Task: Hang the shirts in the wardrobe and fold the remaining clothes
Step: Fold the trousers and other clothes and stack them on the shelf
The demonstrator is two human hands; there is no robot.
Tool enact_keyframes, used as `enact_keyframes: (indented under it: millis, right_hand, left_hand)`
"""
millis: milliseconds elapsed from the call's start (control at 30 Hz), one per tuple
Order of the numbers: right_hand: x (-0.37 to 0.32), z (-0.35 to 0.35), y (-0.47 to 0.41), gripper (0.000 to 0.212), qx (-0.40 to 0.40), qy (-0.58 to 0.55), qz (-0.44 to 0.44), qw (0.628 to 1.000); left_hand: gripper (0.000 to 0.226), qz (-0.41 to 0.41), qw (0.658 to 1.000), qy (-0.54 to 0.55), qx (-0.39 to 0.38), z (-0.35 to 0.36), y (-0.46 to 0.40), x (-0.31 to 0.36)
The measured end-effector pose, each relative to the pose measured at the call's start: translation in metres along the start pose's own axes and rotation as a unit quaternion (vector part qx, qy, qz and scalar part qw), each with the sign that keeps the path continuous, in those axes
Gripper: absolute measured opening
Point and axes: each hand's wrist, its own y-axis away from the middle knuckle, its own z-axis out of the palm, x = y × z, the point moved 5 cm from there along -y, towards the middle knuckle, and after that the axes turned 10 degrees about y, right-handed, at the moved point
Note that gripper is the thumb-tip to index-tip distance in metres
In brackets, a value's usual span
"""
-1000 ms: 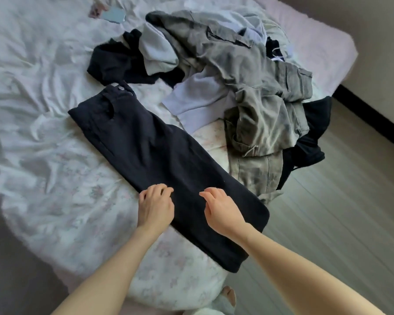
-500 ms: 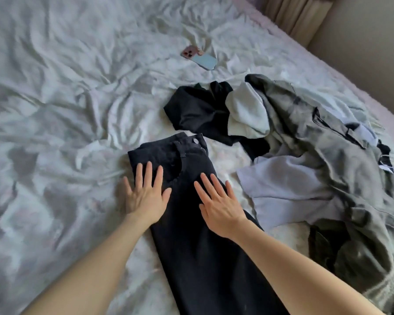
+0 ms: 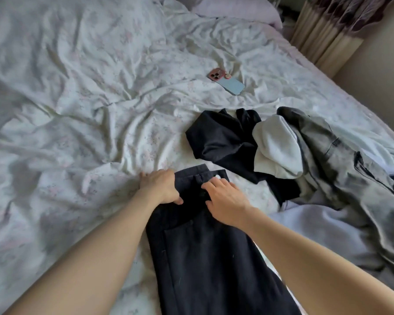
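A pair of black trousers (image 3: 205, 258) lies lengthwise on the bed, folded leg on leg, waistband at the far end. My left hand (image 3: 162, 188) grips the left side of the waistband, fingers tucked under the edge and thumb on top. My right hand (image 3: 223, 201) lies on the waistband near the button, fingers curled onto the fabric. To the right lies a heap of clothes: a black garment (image 3: 223, 142), a pale grey garment (image 3: 275, 148), grey-green cargo trousers (image 3: 341, 169) and a lilac shirt (image 3: 323, 228).
A phone (image 3: 228, 81) with a pink-and-blue case lies farther up on the crumpled white floral bedsheet (image 3: 77, 110). A pillow (image 3: 234, 6) sits at the head of the bed. Curtains (image 3: 328, 30) and a beige wall stand at the upper right.
My hands slid up the trousers from the leg end to the waistband. They lay flat half a second ago; now both curl onto the waistband. The view turned toward the head of the bed.
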Motion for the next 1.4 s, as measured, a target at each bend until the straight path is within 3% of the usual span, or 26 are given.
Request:
enact_keyframes:
  millis: [67, 133, 233, 300, 500, 600, 700, 900, 1000, 1067, 1133, 1200, 1267, 1333, 1400]
  right_hand:
    - [0.003, -0.010, -0.002, 0.057, 0.042, -0.016, 0.014, 0.999]
    - [0.006, -0.019, 0.002, 0.071, 0.070, -0.011, 0.013, 0.997]
    - [0.008, -0.037, 0.011, 0.090, 0.057, 0.042, -0.024, 0.997]
    - [0.008, -0.054, 0.019, 0.094, 0.058, 0.085, -0.058, 0.993]
    - [0.001, -0.083, 0.058, 0.073, 0.017, 0.171, -0.150, 0.974]
    - [0.002, -0.088, 0.100, 0.051, 0.042, 0.154, -0.158, 0.974]
    - [0.008, -0.077, 0.160, 0.044, 0.054, 0.119, -0.153, 0.980]
    - [0.011, -0.028, 0.282, 0.050, 0.131, 0.059, -0.110, 0.983]
    - [0.005, 0.018, 0.315, 0.053, 0.086, 0.036, -0.096, 0.991]
    - [0.000, 0.051, 0.330, 0.052, 0.018, 0.027, -0.082, 0.996]
    - [-0.002, 0.079, 0.337, 0.050, -0.063, 0.023, -0.066, 0.996]
    - [-0.003, 0.085, 0.341, 0.049, -0.084, 0.017, -0.045, 0.995]
    - [-0.005, 0.071, 0.337, 0.034, -0.006, 0.005, -0.027, 1.000]
    - [-0.006, 0.050, 0.326, 0.024, 0.110, -0.002, 0.001, 0.994]
    - [-0.010, 0.036, 0.306, 0.034, 0.152, -0.009, 0.028, 0.988]
  left_hand:
    - [0.055, 0.013, 0.998, 0.058, -0.013, -0.006, 0.006, 0.001]
    - [0.039, 0.061, 0.996, 0.060, 0.037, -0.015, 0.021, 0.007]
    - [0.036, 0.136, 0.981, 0.049, 0.127, -0.020, 0.060, 0.016]
    - [0.042, 0.176, 0.972, 0.064, 0.138, -0.014, 0.088, 0.020]
    - [0.040, 0.240, 0.939, 0.170, 0.181, 0.003, 0.165, 0.040]
    - [0.035, 0.257, 0.930, 0.192, 0.179, 0.012, 0.201, 0.056]
    - [0.027, 0.279, 0.920, 0.208, 0.179, 0.028, 0.244, 0.074]
    - [0.032, 0.302, 0.931, 0.158, 0.134, 0.086, 0.323, 0.105]
    - [0.035, 0.253, 0.960, 0.108, 0.046, 0.131, 0.342, 0.107]
    - [0.031, 0.202, 0.976, 0.075, -0.030, 0.162, 0.349, 0.102]
    - [0.026, 0.185, 0.979, 0.063, -0.052, 0.174, 0.355, 0.100]
    - [0.016, 0.214, 0.973, 0.079, 0.030, 0.160, 0.359, 0.103]
    - [0.008, 0.238, 0.958, 0.098, 0.129, 0.142, 0.356, 0.105]
    - [0.022, 0.231, 0.946, 0.091, 0.210, 0.128, 0.341, 0.108]
    - [0.037, 0.180, 0.954, 0.064, 0.232, 0.121, 0.313, 0.110]
